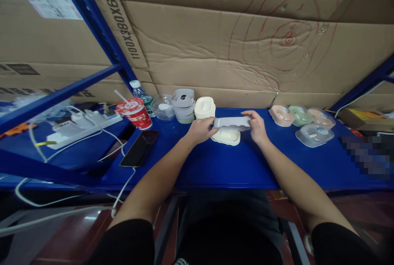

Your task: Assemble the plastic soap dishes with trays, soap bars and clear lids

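Note:
Between both hands a light grey plastic container (232, 123) is held tilted, just above the blue table. My left hand (200, 129) grips its left end, and my right hand (256, 127) grips its right end. Below it lies a cream lid-like piece (227, 137) on the table, partly covered by the grey container. Behind my left hand stands a stack of cream pieces (205, 107). To the left of that is a stack of grey containers (184, 104), with a greenish one at the bottom.
Clear round bowls (163, 108), a water bottle (139, 89), a red cup (135, 113) with a straw and a phone (140, 148) are at left. Lidded containers (300, 115) sit at right, beside a clear one (314, 135). A power strip (83, 129) trails cables. Cardboard (197, 43) stands behind.

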Motion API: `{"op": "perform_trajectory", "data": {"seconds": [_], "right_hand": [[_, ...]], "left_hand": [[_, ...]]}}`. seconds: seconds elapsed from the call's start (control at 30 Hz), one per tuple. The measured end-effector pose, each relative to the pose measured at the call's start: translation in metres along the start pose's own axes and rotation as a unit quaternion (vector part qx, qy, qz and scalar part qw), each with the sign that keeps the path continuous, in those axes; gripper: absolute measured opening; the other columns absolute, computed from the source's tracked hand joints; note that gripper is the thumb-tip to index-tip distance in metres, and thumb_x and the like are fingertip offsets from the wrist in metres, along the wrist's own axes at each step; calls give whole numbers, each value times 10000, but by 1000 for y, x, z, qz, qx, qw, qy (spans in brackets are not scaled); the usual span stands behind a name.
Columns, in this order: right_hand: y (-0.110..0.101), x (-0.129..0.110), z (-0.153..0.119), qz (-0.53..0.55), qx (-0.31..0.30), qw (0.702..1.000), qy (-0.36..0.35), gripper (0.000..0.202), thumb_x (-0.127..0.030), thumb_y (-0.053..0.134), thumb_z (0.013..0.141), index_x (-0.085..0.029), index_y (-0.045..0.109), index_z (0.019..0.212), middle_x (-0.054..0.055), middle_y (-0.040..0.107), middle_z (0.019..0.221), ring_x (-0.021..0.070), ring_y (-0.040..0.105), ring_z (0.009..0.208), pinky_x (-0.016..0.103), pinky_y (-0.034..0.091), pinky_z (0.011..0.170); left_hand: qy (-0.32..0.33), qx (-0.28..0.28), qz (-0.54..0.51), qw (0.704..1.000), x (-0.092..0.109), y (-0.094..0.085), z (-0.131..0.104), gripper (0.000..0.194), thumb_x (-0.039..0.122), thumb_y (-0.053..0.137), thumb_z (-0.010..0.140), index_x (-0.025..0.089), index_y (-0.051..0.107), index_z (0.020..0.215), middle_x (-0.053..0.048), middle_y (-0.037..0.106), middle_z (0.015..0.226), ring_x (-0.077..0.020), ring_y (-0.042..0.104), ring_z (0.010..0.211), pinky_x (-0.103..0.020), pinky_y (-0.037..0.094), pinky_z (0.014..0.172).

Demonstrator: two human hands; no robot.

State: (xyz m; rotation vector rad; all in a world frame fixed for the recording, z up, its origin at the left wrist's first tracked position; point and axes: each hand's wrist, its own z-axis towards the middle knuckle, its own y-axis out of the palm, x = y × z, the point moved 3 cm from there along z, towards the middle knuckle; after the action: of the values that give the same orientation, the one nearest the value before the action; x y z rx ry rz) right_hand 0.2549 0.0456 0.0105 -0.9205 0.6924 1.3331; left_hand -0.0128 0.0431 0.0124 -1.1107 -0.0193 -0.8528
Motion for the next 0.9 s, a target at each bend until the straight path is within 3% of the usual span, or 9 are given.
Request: {"op": "perform_trajectory", "data": {"seconds": [0.1,0.17,0.23,0.3,0.4,0.53,0.6,0.73,0.9], "right_hand": [[1,-1,1,34,14,999,14,849,-993,647,701,-274,651,1152,18,693,804,232,690,600,385,606,469],[1,-2,2,32,38,999,21,714,-896,722,747,-280,648,1101,-1,676,765,213,677,590,365,608,462],[2,-3,3,36,69,996,32,586,-811,735,813,-274,647,1031,-17,657,724,181,641,534,326,574,419],[2,-3,4,49,100,993,47,534,-776,733,841,-266,641,970,-41,618,666,139,567,445,275,488,346],[-1,0,6,81,145,983,78,535,-770,773,810,-266,612,890,-78,533,588,92,435,353,232,348,273],[-3,1,10,114,128,981,91,549,-795,717,855,-276,536,833,-104,442,531,89,397,328,226,332,277],[-3,0,10,112,98,985,83,556,-827,614,910,-273,562,896,-89,503,560,102,461,343,238,397,312],[-3,2,9,74,76,992,67,606,-824,536,949,-267,619,1172,32,774,949,154,720,580,284,590,493],[-1,8,5,-118,28,993,-5,537,-700,724,894,-259,696,1199,85,806,1084,250,783,892,411,661,718]], "left_hand": [[-66,16,-55,996,-6,7,3,338,536,671,964,203,717,928,-15,693,701,-202,671,671,-304,475,617],[-83,7,-96,992,-10,12,4,391,585,699,942,195,707,912,-14,693,713,-192,654,646,-303,472,604],[-76,0,-109,991,-11,14,4,477,604,783,880,187,723,1102,-34,758,853,-188,675,666,-313,513,643],[-44,2,-105,994,-8,12,2,784,601,879,795,207,617,1421,-82,796,1132,-183,716,723,-333,568,726],[46,5,-89,995,4,9,-2,1056,641,921,743,241,455,1603,-155,693,1461,-185,760,813,-365,619,851],[156,27,-27,987,19,3,-4,674,718,756,889,241,680,1359,-178,633,1547,-250,784,1075,-389,634,932],[171,51,0,984,19,-1,-3,536,716,696,937,246,737,1191,-169,665,1510,-275,752,1205,-393,634,933],[121,206,34,971,2,-28,-1,521,701,814,834,247,719,1071,-159,741,1358,-324,717,1250,-493,574,1045],[-69,442,41,894,-37,-74,-8,608,551,924,726,222,666,1168,-156,697,1343,-361,630,1328,-555,418,1200]]}}
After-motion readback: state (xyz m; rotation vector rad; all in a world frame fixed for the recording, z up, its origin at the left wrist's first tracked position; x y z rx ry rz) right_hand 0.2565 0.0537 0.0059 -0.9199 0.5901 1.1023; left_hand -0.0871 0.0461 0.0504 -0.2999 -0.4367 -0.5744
